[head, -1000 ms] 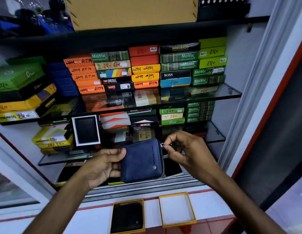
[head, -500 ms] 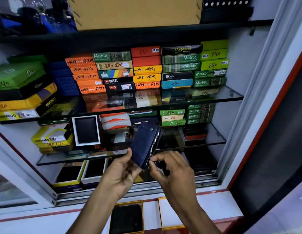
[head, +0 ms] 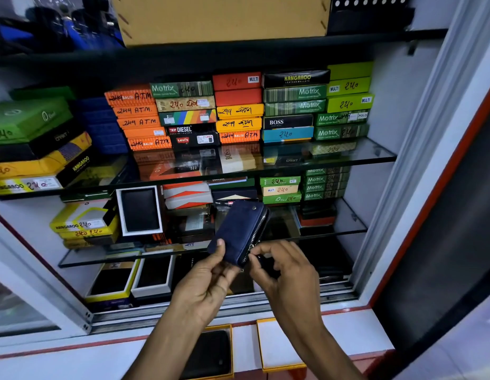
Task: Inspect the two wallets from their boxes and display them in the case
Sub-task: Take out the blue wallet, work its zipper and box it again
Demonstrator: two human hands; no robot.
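Note:
I hold a navy blue zip wallet [head: 239, 231] up in front of the open display case, tilted on edge with its zipper facing right. My left hand [head: 208, 281] grips its lower left corner, thumb on the front face. My right hand [head: 286, 267] pinches the zipper pull at the wallet's lower right edge. On the counter below, a yellow-rimmed box [head: 211, 352] holds a black wallet, partly hidden by my left forearm. Beside it on the right lies a yellow-rimmed box [head: 279, 344] with a white inside and nothing in it.
The case has glass shelves [head: 348, 157] stacked with coloured wallet boxes. A black wallet stands in a white open box [head: 139, 209] on the middle shelf. More open boxes [head: 134, 278] with dark wallets sit on the bottom level. The sliding-door track [head: 183, 311] runs along the front.
The wallet turned from flat-on to edge-on and rose a little. My right hand moved from the wallet's upper right corner down to its lower edge, still on the zipper pull.

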